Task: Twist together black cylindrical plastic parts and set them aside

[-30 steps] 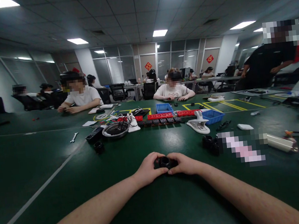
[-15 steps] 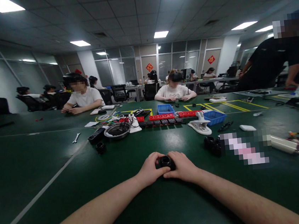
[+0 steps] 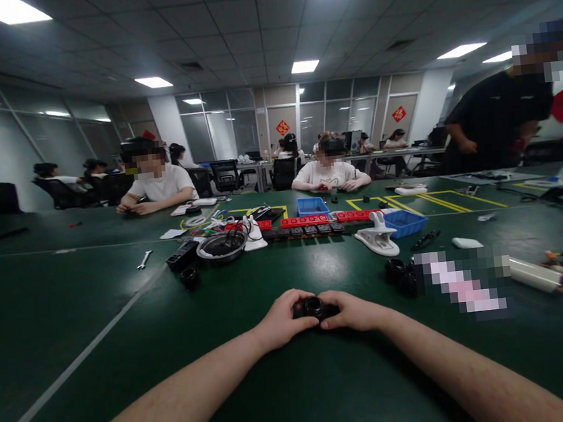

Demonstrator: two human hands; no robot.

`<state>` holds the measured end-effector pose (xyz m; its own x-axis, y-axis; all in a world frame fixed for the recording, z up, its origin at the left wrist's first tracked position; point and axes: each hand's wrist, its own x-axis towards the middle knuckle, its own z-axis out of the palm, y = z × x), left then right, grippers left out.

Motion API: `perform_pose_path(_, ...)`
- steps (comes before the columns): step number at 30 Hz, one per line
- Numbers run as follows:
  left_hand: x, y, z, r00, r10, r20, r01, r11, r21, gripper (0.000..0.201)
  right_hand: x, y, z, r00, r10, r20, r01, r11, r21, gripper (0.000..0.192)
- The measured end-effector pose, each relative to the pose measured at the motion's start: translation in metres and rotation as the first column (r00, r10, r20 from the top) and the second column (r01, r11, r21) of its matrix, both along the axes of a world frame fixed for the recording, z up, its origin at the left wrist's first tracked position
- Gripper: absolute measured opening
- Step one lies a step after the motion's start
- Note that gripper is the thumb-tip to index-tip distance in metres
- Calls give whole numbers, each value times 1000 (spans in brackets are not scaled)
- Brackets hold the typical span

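A small black round part [image 3: 314, 306], like a lens or ring, rests on the green table [image 3: 126, 361] straight in front of me. My left hand [image 3: 281, 318] grips its left side and my right hand [image 3: 352, 310] grips its right side, fingers curled over it. Much of the part is hidden by my fingers. Both forearms reach in from the bottom edge of the view.
Similar black parts [image 3: 401, 272] lie to the right, another one [image 3: 189, 277] to the left. Further back sit a metal bowl [image 3: 219, 247], red strips [image 3: 305, 220], blue bins [image 3: 403, 221], a white clamp [image 3: 377, 236] and a wrench [image 3: 143, 259]. Seated people work across the table; one stands at right.
My right hand has slid back off the top of the part to its right side. The standing person at the right has shifted. My left hand holds still.
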<state>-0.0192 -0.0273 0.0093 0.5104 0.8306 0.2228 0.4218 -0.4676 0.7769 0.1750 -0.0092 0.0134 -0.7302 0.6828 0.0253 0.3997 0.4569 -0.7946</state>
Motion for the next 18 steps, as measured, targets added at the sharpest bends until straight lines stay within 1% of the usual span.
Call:
perform_pose_path(4,0,0,0,1000,1,-7,-1,1000,-2,37,-1,0,-1,1000,-18,-22,17,999,-33,27)
perform_pose_path(6,0,0,-1,1000,4,-11,-4,1000,8,37,-2,-1,-1,999,-46,-9,46,999,-26,28)
perform_pose_path(8,1,-1,-1,1000,14,-16,-14,1000,18,36,-4,-2,-2,995,-94,25,94,995,15,29)
perform_pose_path(10,2,-2,-1,999,43,-22,-43,999,24,36,-6,-3,-5,984,-162,73,155,983,99,31)
perform_pose_path(12,4,-5,-1,994,102,-37,-101,994,30,36,-10,-5,-10,960,-251,124,220,950,222,34)
perform_pose_path(13,5,-6,0,989,142,-45,-141,989,33,36,-13,-6,-12,941,-304,147,252,923,292,35)
perform_pose_path(16,8,-10,0,964,259,-61,-255,965,62,36,-22,-12,-16,862,-464,204,325,814,481,34)
perform_pose_path(18,10,-11,1,949,307,-67,-300,949,93,36,-27,-16,-15,815,-527,241,330,764,555,33)
